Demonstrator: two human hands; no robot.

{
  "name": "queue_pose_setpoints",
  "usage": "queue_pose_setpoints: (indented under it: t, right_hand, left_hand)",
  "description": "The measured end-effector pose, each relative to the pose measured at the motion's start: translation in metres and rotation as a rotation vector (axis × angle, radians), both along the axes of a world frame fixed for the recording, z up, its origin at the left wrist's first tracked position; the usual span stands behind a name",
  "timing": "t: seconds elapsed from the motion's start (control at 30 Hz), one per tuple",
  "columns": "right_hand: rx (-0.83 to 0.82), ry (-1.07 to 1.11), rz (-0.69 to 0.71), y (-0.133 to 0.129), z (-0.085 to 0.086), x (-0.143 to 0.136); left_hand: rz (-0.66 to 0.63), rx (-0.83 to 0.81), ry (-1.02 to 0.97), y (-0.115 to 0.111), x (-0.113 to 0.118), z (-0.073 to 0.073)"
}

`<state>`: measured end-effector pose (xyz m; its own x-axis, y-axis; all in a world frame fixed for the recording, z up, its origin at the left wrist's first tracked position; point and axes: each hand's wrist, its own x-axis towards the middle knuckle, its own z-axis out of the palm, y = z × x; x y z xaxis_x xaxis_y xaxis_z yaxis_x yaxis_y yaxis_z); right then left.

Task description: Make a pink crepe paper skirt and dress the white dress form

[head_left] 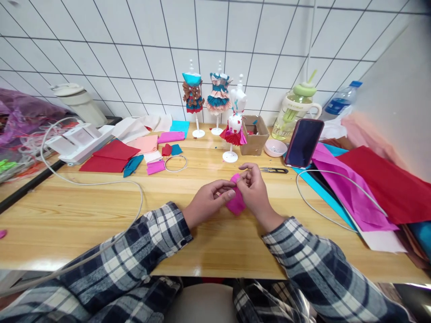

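A small piece of magenta crepe paper (236, 204) is between my two hands, just over the middle of the wooden table. My left hand (210, 200) has its fingers closed at the paper's left side. My right hand (255, 188) pinches the paper's upper edge between thumb and fingers. Behind my hands stands a small white mannequin (235, 123) on a round base, with a red and magenta ruffled skirt. Black thread snips (274, 170) lie just beyond my right hand.
Two dressed mannequins (193, 92) stand by the tiled wall. A cardboard box (255, 138), a small bowl (275, 148) and a propped phone (303, 143) are at back right. Coloured paper sheets (357, 193) lie right; folded red paper (109, 157) lies left. A white cable (101, 183) crosses the left side.
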<state>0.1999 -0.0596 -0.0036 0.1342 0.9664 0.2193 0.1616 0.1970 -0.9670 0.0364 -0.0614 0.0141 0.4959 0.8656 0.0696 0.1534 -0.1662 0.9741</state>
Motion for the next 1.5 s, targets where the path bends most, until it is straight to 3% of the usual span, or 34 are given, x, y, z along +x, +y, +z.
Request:
queue_pose_setpoints:
  t: [0.13, 0.3, 0.37, 0.5, 0.63, 0.8, 0.87, 0.9, 0.97, 1.07, 1.13, 1.27, 1.5]
  right_hand:
    - [0.055, -0.111, 0.163, -0.007, 0.004, -0.001]
    - [0.045, -0.158, 0.299, -0.004, 0.0, 0.004]
    - [0.099, -0.277, 0.257, -0.004, 0.001, 0.006]
    - [0.372, -0.608, 0.069, -0.003, 0.007, 0.01]
    - [0.49, -0.775, 0.005, 0.007, 0.011, 0.014]
    - [0.617, -0.527, -0.363, 0.022, 0.004, 0.027]
    - [0.609, -0.547, -0.264, 0.024, -0.003, 0.03]
    - [0.569, -0.601, -0.136, 0.024, -0.006, 0.031]
    - [0.444, -0.718, 0.101, 0.023, -0.013, 0.031]
    - [0.311, -0.829, 0.226, 0.019, -0.02, 0.03]
    - [0.269, -0.872, 0.287, 0.018, -0.022, 0.031]
    - [0.192, -0.907, 0.375, 0.016, -0.02, 0.033]
    - [0.212, -1.004, 0.405, 0.003, -0.005, 0.026]
  left_hand:
    - [0.051, 0.026, -0.009, 0.004, -0.001, -0.005]
    - [0.179, 0.317, 0.261, 0.016, -0.011, -0.007]
    - [0.188, 0.512, 0.393, 0.02, -0.015, -0.006]
    - [0.184, 0.885, 0.625, 0.023, -0.018, 0.003]
    - [0.209, 1.042, 0.672, 0.029, -0.017, 0.009]
    - [0.549, 1.078, 0.539, 0.04, -0.024, 0.0]
    - [0.656, 1.121, 0.4, 0.042, -0.033, -0.004]
    - [0.644, 1.133, 0.333, 0.042, -0.037, -0.005]
    - [0.46, 1.112, 0.276, 0.04, -0.043, -0.006]
    - [0.043, 0.972, 0.447, 0.035, -0.043, -0.004]
    - [-0.083, 0.879, 0.618, 0.033, -0.036, -0.004]
    - [-0.135, 0.828, 0.824, 0.026, -0.022, -0.007]
    - [-0.126, 0.835, 0.879, 0.023, -0.016, -0.01]
